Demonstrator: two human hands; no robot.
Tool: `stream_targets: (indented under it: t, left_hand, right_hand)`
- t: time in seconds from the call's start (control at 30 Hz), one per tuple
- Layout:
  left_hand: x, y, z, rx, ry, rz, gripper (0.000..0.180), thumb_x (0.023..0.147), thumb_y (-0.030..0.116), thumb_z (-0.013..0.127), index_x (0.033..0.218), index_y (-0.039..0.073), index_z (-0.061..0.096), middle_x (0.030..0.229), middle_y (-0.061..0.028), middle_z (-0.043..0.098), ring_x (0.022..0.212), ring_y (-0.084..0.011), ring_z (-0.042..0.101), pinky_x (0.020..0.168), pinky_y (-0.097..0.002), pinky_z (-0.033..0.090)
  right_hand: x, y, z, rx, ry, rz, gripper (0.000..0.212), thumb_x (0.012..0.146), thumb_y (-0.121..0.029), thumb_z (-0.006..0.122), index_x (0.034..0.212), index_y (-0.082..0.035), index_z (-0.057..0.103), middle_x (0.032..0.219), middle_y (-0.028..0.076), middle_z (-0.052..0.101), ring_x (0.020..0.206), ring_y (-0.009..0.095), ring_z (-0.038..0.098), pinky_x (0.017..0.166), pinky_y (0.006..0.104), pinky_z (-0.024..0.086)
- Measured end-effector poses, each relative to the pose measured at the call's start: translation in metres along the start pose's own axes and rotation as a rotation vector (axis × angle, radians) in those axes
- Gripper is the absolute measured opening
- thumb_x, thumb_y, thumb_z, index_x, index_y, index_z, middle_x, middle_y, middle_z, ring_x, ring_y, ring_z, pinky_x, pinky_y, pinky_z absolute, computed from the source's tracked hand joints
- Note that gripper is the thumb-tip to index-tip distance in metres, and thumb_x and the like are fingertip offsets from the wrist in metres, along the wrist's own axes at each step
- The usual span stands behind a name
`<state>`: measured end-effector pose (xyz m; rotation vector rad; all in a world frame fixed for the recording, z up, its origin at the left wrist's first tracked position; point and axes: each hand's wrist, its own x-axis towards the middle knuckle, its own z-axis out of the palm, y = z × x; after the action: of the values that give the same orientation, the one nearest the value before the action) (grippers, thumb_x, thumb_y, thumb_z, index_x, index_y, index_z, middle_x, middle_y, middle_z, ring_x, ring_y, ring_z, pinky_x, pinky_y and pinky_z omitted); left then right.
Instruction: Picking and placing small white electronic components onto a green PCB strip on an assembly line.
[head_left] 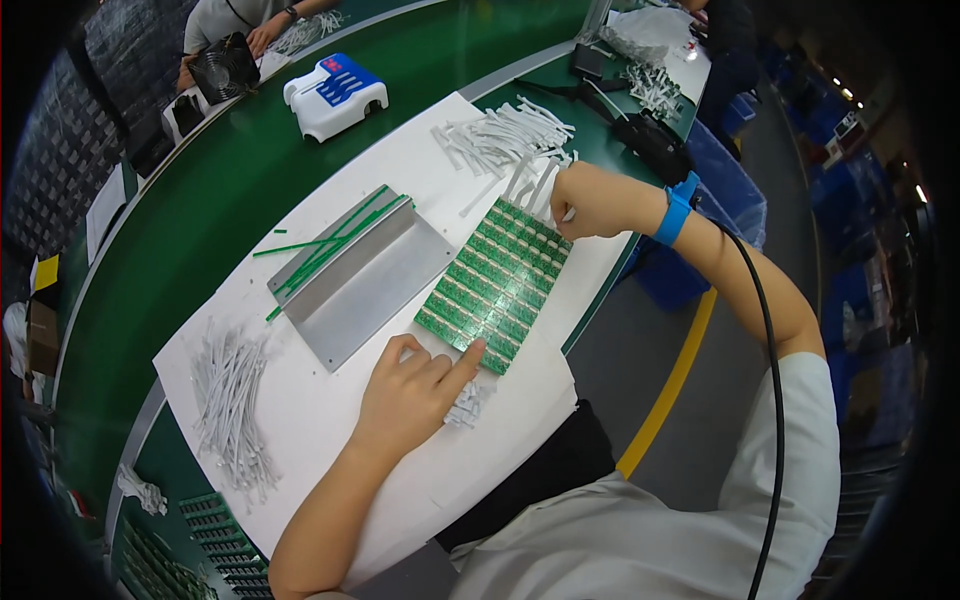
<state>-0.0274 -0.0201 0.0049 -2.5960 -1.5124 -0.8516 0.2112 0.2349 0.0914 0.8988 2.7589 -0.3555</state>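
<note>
Green circuit panel pinned flat on a white counter (330, 420)

The panel (495, 283) lay beside a metal jig (365, 280); the left hand (415, 390) pressed its near edge, index finger extended, steadying it, while the right hand (590, 200) was closed, apparently pinching a white strip (540, 185) at the far edge.

Matt brushed-metal tray (375, 285), glossy green circuit panel (497, 280), white paper sheet (330, 420).

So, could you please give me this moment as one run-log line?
left hand: index finger on near edge of green circuit panel | right hand: fisted at its far edge, by white strips | metal tray beside
</note>
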Motion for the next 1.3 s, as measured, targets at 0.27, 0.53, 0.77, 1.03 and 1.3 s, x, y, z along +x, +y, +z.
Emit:
stream_targets:
  t: [0.27,0.53,0.77,1.03,1.3]
  left_hand:
    - [-0.004,-0.002,0.001,0.003,-0.018,0.035,0.054,0.080,0.002,0.063,0.134,0.007,0.065,0.068,0.0007,0.057,0.065,-0.0165,0.055,0.084,-0.0352,0.045]
    - [0.004,0.010,-0.007,-0.821,0.171,-0.417,0.034,0.096,0.013,0.068,0.122,0.007,0.046,0.074,-0.0113,0.058,0.061,-0.0204,0.054,0.070,-0.0353,0.050]
    - [0.005,0.016,0.000,-1.882,0.040,-0.523,0.043,0.105,0.050,0.046,0.116,0.009,0.041,0.073,-0.0065,0.050,0.053,-0.0150,0.047,0.065,-0.0385,0.052]
    - [-0.003,0.022,-0.002,-1.796,0.025,-0.599,0.049,0.104,0.056,0.041,0.115,0.008,0.043,0.080,-0.0072,0.051,0.052,-0.0158,0.052,0.067,-0.0436,0.057]
    - [-0.010,0.018,0.003,-1.776,-0.061,-0.607,0.056,0.103,0.058,0.037,0.118,0.005,0.044,0.082,-0.0063,0.050,0.055,-0.0162,0.057,0.068,-0.0453,0.061]
  right_hand:
    - [-0.006,0.005,-0.004,0.238,-0.019,0.011,0.017,0.075,-0.011,0.075,0.084,0.003,0.077,0.081,0.016,0.074,0.076,0.027,0.071,0.075,0.0333,0.057]
    - [-0.007,0.005,0.001,0.275,0.024,0.044,0.017,0.074,-0.011,0.076,0.083,0.004,0.076,0.080,0.014,0.075,0.074,0.022,0.072,0.076,0.0314,0.057]
    - [-0.027,0.002,0.023,0.148,0.299,0.111,0.016,0.073,-0.013,0.078,0.083,-0.001,0.076,0.078,0.014,0.073,0.076,0.026,0.071,0.074,0.0368,0.056]
    - [-0.072,-0.155,0.056,0.393,1.024,-0.129,0.025,0.077,-0.017,0.084,0.096,-0.005,0.074,0.103,0.011,0.065,0.095,0.030,0.063,0.084,0.0381,0.049]
    - [-0.052,-0.185,0.094,1.192,0.712,-0.243,0.021,0.089,-0.006,0.076,0.108,0.001,0.071,0.106,0.011,0.066,0.096,0.018,0.066,0.081,0.0314,0.053]
